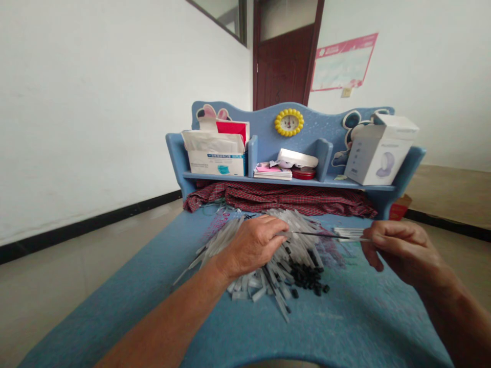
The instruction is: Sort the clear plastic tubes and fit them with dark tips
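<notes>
A thin dark stick (322,235) stretches almost level between my two hands. My left hand (258,239) is closed, with the stick's left end and a pale tip at its thumb and fingers. Pinched in my right hand (402,249) is the right end, which looks pale or whitish. Under and around my left hand lies a pile of translucent plastic tubes (303,222). Short clear pieces (259,292) are heaped in front of it, and small black caps (309,276) lie to their right. Part of the pile is hidden by my left hand and forearm.
The blue desk (341,317) has a raised shelf (230,179) at its back, holding a mask box (215,161), a white box (379,153) and a yellow-rimmed clock (289,122). Checked cloth (280,198) lies beneath it. Several white tubes (347,232) rest near my right hand.
</notes>
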Motion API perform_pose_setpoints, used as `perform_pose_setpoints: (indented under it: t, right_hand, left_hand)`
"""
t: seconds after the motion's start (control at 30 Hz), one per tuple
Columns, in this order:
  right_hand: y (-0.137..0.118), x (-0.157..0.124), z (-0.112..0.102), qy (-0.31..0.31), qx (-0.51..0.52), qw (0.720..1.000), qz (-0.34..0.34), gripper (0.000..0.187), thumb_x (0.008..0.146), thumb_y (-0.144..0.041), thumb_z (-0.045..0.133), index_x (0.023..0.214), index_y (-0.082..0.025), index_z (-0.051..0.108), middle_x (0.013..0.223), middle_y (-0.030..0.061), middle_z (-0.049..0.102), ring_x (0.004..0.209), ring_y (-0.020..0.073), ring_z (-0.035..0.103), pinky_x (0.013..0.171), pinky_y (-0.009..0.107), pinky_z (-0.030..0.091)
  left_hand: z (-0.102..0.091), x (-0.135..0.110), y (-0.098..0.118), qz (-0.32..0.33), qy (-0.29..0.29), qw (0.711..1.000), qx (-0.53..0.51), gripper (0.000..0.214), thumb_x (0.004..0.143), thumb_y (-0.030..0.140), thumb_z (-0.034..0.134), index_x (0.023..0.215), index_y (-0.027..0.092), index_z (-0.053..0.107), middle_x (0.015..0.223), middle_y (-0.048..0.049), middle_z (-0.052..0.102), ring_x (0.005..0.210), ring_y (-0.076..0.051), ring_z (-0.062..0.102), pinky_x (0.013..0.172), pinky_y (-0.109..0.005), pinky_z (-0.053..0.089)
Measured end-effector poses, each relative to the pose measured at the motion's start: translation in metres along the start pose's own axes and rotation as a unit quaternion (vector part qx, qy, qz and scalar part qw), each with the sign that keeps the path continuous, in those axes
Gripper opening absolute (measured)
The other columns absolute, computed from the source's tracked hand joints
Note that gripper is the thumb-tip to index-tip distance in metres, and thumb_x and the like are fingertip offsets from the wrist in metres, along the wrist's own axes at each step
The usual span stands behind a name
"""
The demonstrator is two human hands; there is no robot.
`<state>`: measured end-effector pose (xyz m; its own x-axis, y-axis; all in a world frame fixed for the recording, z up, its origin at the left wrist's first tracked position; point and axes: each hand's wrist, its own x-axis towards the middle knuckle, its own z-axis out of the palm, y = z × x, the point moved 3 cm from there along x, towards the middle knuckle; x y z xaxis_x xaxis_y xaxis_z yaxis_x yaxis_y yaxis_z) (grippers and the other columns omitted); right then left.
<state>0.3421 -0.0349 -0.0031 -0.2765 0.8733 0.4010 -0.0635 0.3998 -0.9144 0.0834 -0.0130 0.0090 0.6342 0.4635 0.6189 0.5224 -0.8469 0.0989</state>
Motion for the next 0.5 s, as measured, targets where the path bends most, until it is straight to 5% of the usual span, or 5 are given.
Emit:
perform_pose_setpoints:
  t: [0.3,0.5]
  right_hand:
    - [-0.001,0.000,0.000,-0.004,-0.048,0.999,0.000,0.030,0.077,-0.031,0.062,0.052,-0.016,0.058,0.045,0.0014,0.056,0.040,0.0098,0.047,0.041,0.022,0.036]
    - [-0.018,-0.004,0.001,-0.015,-0.174,0.984,-0.022,0.034,0.080,-0.035,0.058,0.051,-0.017,0.058,0.047,0.0013,0.055,0.043,0.0108,0.049,0.043,0.023,0.037]
  left_hand:
    - [0.002,0.001,0.006,0.014,0.011,1.000,-0.006,0.010,0.083,0.015,0.052,0.088,0.014,0.059,0.081,-0.0061,0.064,0.078,-0.016,0.059,0.072,-0.027,0.047]
    - [0.004,0.002,0.011,0.033,0.002,0.999,0.018,0.010,0.084,0.014,0.049,0.087,0.014,0.059,0.079,-0.0069,0.063,0.077,-0.016,0.058,0.071,-0.029,0.047]
